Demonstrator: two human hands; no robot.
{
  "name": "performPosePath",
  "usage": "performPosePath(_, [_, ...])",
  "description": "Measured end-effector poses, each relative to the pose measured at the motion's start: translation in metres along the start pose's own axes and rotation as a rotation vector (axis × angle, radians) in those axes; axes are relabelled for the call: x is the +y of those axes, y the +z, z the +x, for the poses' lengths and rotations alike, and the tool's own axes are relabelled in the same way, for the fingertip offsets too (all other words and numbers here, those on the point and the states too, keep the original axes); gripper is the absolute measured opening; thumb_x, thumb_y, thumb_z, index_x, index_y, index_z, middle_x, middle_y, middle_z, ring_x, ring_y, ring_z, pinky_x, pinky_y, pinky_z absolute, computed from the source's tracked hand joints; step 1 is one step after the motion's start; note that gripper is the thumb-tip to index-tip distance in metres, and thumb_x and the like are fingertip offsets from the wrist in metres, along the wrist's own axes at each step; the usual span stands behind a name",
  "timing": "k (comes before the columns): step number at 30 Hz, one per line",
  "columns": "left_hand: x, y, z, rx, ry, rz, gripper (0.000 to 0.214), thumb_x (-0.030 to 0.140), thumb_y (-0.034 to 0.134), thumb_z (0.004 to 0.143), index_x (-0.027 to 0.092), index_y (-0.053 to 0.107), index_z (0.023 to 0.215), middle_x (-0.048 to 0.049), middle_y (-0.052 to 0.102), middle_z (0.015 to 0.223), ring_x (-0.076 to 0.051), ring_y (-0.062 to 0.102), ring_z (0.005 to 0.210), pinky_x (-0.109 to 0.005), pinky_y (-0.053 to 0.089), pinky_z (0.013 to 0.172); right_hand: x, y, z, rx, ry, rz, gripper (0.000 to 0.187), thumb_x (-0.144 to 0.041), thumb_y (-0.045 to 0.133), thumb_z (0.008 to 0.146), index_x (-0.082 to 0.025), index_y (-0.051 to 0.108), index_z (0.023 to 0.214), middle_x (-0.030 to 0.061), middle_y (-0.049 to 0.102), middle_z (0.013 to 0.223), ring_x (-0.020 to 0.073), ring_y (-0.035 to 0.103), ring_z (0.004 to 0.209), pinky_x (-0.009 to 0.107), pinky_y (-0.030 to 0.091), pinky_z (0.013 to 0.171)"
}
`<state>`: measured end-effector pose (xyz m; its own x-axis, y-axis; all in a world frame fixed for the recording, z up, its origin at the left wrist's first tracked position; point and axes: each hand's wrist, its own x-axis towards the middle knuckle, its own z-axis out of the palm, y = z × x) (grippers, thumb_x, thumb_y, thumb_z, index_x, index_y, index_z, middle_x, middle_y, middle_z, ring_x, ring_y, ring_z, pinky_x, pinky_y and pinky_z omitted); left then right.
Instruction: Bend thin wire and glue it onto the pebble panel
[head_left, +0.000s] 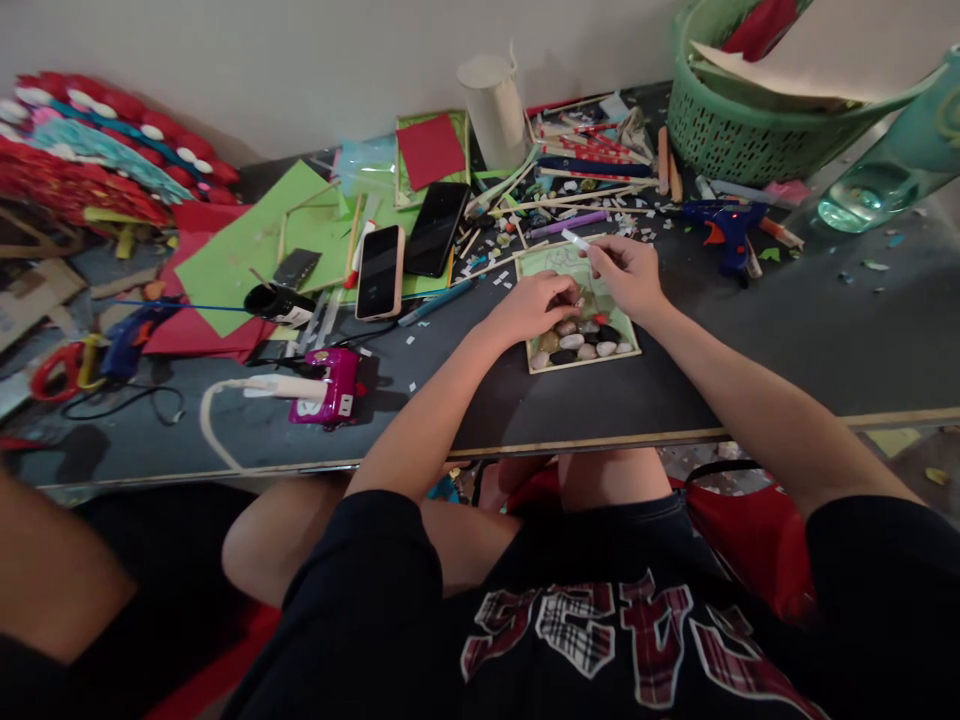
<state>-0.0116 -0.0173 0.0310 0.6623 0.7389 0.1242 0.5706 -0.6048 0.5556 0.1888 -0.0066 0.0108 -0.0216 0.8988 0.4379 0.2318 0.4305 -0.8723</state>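
A small framed panel [541, 366] with a light green backing lies on the dark table. Rounded pebbles [571, 341] in white, brown and black cover its near part, with a small red piece [600, 319] at their far side. My left hand [534, 304] is over the panel, its fingers curled together at the edge of the pebbles; what they pinch, if anything, is too small to name. My right hand [626, 277] is closed on a small white tube [576, 240], held slanted above the panel's far right part. Faint pen marks show on the green backing.
Two phones [380, 272] lie left of the panel, near a purple plug adapter [327, 388]. A blue glue gun [731, 232], a water bottle [862, 175] and a green basket [720, 130] stand rightward. Scraps and sticks litter the back. Another person's arm [60, 560] is at left.
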Motion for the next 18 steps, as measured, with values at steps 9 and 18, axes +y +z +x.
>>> performPosePath(9, [-0.007, -0.008, 0.013, -0.072, 0.024, 0.098, 0.01, 0.011, 0.06, 0.087, 0.017, 0.067, 0.086, -0.0074, 0.067, 0.088, -0.024, 0.067, 0.092, -0.039, 0.055, 0.091, 0.001, -0.001, -0.001, -0.035, -0.035, -0.109, 0.048, -0.062, 0.054, 0.096, -0.02, 0.075, 0.083, 0.0024, 0.067, 0.072, 0.0164, 0.06, 0.066, 0.032, 0.047, 0.067])
performPosePath(18, [-0.011, -0.017, -0.003, 0.03, -0.003, 0.023, 0.026, 0.019, 0.062, 0.091, 0.022, 0.075, 0.113, -0.0068, 0.078, 0.109, -0.025, 0.071, 0.106, -0.041, 0.058, 0.095, 0.004, -0.012, -0.002, -0.249, -0.217, -0.57, 0.027, -0.038, 0.063, 0.097, -0.025, 0.079, 0.114, 0.0096, 0.077, 0.12, 0.0342, 0.062, 0.12, 0.053, 0.044, 0.104])
